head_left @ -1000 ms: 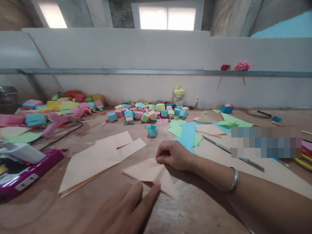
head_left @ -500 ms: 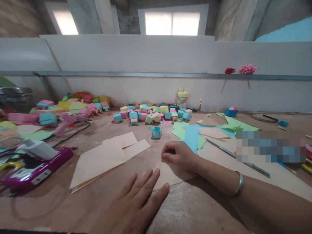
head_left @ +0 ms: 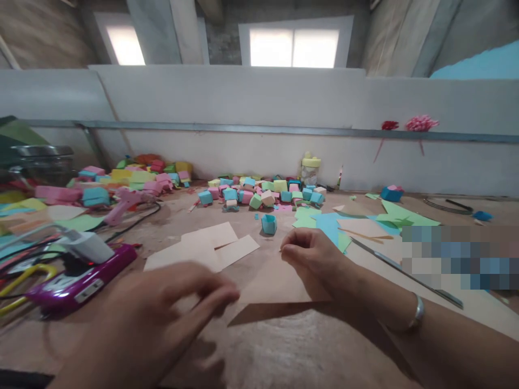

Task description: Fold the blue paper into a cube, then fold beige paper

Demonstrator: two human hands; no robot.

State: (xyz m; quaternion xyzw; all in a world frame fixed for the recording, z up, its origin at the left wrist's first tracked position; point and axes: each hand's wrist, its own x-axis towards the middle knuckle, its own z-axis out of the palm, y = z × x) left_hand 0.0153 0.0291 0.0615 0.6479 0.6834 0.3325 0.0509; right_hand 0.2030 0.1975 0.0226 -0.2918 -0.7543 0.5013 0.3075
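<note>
— Right hand [head_left: 316, 259], entry one: state?
— Closed in a pinch. Thumb and forefinger nip the far corner of the peach sheet [head_left: 275, 286], and the other fingers curl under. One silver bangle [head_left: 417, 313] sits on the wrist.
— Peach sheet: location?
— Front centre of the wooden table [head_left: 308, 351], between the two hands. Its far corner is at the pinch, and a dark shadow runs beneath its near edge.
— Left hand [head_left: 162, 313]?
— Raised in the foreground and blurred. Fingers half bent and loosely apart, with nothing seen in them. The fingertips [head_left: 227, 294] point at the sheet's left side; whether they touch it cannot be told.
— Items near the sheet?
— Larger peach sheets [head_left: 203, 248], overlapping, lie just behind the left hand. One small blue paper cup [head_left: 268, 223] stands upright beyond the right hand. Loose green and blue sheets [head_left: 324, 221] lie to the right of that cup. One metal ruler [head_left: 405, 270] lies slanted past the right forearm.
— Back of the table?
— A heap of small paper boxes [head_left: 263, 192] in pink, blue, green and yellow sits against the wall. One jar with a yellow lid [head_left: 310, 168] stands at the heap's right end.
— Left side?
— One purple device [head_left: 77, 275] with a white plug on it, one pink glue gun [head_left: 125, 202] with a black cord, and more coloured paper pieces behind.
— Wall?
— A red bow and a pink bow [head_left: 421, 123] on the ledge, upper right.
</note>
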